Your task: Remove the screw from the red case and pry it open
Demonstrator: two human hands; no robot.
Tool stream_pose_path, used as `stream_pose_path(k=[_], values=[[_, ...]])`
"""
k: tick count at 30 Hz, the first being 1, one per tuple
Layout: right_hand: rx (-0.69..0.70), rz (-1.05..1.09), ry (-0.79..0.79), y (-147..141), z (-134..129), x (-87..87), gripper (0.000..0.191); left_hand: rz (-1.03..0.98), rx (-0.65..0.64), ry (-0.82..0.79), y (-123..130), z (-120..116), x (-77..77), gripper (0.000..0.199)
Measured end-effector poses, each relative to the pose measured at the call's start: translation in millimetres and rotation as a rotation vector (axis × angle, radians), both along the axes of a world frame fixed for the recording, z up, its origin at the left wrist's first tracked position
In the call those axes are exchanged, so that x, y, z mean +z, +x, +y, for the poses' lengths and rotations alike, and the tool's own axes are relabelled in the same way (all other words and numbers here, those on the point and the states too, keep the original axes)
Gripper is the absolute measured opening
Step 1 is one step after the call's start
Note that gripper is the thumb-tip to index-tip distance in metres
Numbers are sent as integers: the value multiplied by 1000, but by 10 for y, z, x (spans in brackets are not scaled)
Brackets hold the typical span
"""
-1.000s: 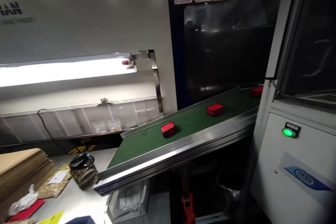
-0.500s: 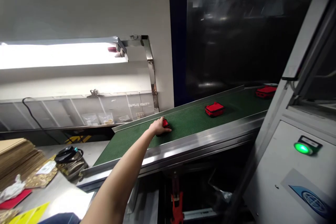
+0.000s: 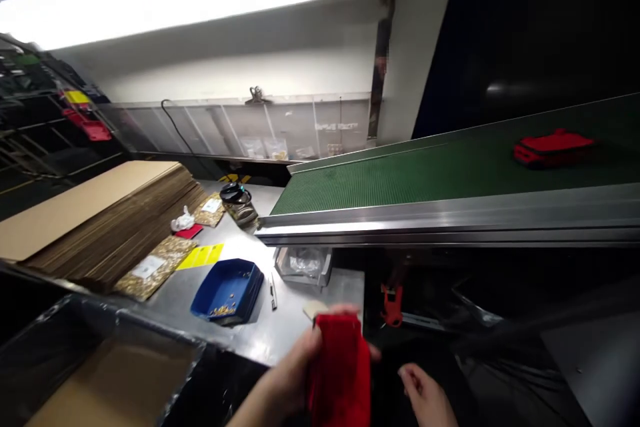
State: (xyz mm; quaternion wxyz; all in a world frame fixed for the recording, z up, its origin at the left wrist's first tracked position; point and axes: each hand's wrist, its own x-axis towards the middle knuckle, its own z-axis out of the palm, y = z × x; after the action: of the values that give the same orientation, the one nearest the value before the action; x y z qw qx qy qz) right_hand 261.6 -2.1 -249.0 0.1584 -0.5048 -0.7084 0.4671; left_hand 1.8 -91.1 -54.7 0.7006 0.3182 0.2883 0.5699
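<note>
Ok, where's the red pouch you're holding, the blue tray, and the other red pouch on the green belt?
Held red pouch (image 3: 340,373), head view, middle of its red face.
Blue tray (image 3: 227,280), head view, inner floor.
Red pouch on the belt (image 3: 553,147), head view, top surface.

nothing can be read here. the white label on the gold packet lying on the bench is too small and blurred to make out, and so is the one on the farther gold packet. the clear panel behind the bench carries a faint line of print (pale, smeared, illegible).
</note>
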Motion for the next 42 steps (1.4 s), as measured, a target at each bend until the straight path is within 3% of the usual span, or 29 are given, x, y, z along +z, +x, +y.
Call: stream_pose_path(k=[3,5,7,10,14,19,24,26,32,37,39,42], values=[[124,-30,76,-420,-6,327,46,-196,27,-168,387,-803,-589,74],[229,-128,186,-733,-66,515,38,-304,88,-261,605,-1161,-744,73],[301,-235,253,-1011,-148,593,28,-451,175,-318,771,-1397,-755,73],[347,-324,250,-1275,-273,529,27,-604,297,-333,894,-1605,-685,72],[365,-378,202,-1334,-390,448,12,-551,305,-336,829,-1801,-593,77],[434,-263,-33,-1134,-525,696,10,-448,201,-386,609,-1966,-442,77],[528,111,-540,-859,-788,1153,16,-464,167,-428,639,-2045,-445,79],[527,206,-659,-799,-891,1299,23,-474,161,-435,718,-2056,-482,82],[583,284,-779,-699,-1060,1453,29,-454,64,-505,961,-1983,-584,81],[400,396,-941,-446,-1159,1363,29,-442,10,-529,1105,-1945,-679,72],[326,400,-899,-346,-1190,1325,28,-436,-2,-534,1136,-1930,-697,75],[224,357,-687,-261,-1210,1302,26,-419,-7,-543,1145,-1890,-696,80]])
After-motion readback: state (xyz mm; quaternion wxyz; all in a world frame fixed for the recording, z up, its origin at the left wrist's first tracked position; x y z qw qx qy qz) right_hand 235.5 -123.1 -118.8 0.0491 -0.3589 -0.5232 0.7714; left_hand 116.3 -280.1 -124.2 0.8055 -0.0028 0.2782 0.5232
